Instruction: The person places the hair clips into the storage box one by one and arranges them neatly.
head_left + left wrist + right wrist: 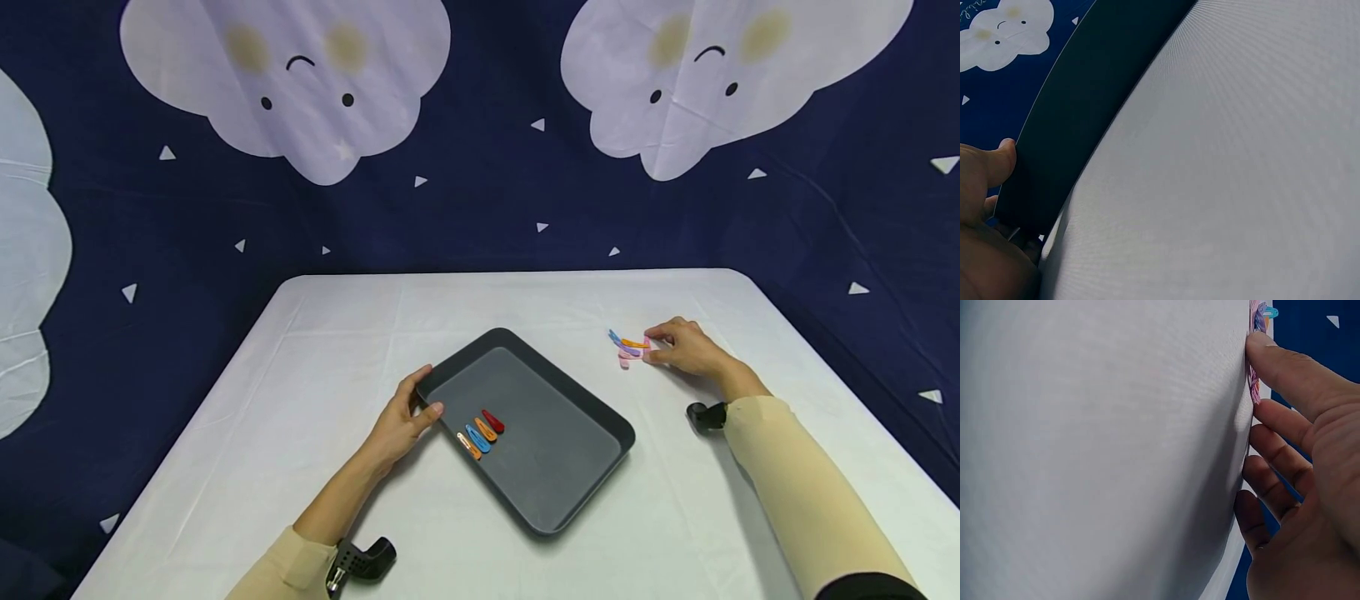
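Observation:
A dark grey tray [570, 467] lies turned at an angle on the table, and my left hand [403, 421] grips its left corner, thumb over the rim. In the left wrist view the thumb [1004, 161] presses against the tray's outer wall [1079, 106]. A red snap hair clip [492, 421], a blue one [477, 438] and orange ones [486, 429] lie in a row inside the tray. My right hand [686, 348] touches a small pile of colourful hair clips [632, 353], pink, purple, blue and orange. Its thumb [1263, 347] and index finger stand apart at the pile.
A white cloth [450, 308] covers the table beneath everything. Behind it hangs a dark blue curtain [480, 225] with white clouds and triangles. Black wrist cameras [367, 560] sit at both cuffs.

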Available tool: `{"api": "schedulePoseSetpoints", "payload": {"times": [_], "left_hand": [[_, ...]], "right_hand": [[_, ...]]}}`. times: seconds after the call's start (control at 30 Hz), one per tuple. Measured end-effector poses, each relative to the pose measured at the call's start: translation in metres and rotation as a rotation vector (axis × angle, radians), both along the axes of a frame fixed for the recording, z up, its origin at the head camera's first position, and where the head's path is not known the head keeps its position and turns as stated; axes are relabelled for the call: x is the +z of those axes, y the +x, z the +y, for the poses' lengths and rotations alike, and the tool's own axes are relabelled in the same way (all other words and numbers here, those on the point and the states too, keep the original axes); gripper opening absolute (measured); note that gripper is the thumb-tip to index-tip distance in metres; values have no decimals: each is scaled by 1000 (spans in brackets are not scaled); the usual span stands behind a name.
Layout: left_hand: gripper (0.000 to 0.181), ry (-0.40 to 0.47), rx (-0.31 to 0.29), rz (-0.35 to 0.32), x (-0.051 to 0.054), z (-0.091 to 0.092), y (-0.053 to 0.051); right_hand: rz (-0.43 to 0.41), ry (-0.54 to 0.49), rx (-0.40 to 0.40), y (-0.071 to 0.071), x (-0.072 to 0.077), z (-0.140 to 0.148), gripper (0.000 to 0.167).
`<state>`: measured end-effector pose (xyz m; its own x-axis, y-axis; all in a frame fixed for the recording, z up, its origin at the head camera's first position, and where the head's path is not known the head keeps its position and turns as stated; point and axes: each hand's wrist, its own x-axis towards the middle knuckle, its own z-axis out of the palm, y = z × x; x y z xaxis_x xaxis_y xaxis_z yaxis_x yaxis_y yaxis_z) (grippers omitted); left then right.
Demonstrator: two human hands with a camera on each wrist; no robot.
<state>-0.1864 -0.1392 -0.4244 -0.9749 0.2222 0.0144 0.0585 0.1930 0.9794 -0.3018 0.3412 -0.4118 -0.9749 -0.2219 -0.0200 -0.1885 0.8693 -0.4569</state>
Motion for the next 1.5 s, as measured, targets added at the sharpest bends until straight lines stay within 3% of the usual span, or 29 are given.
{"api": "schedulePoseSetpoints", "payload": {"times": [0.37, 0.67, 1.03, 1.5], "left_hand": [[66, -9, -2, 26, -4, 1, -2], [66, -6, 3, 3, -3, 1, -2], [66, -14, 2, 9, -3, -1, -2], [66, -10, 3, 14, -3, -1, -1]], "right_hand": [[-5, -16, 15, 2, 0, 7, 55], [-17, -60, 19, 4, -2, 14, 57], [-37, -98, 19, 8, 12, 8, 52], [164, -131, 141, 19, 43, -28, 47]]}}
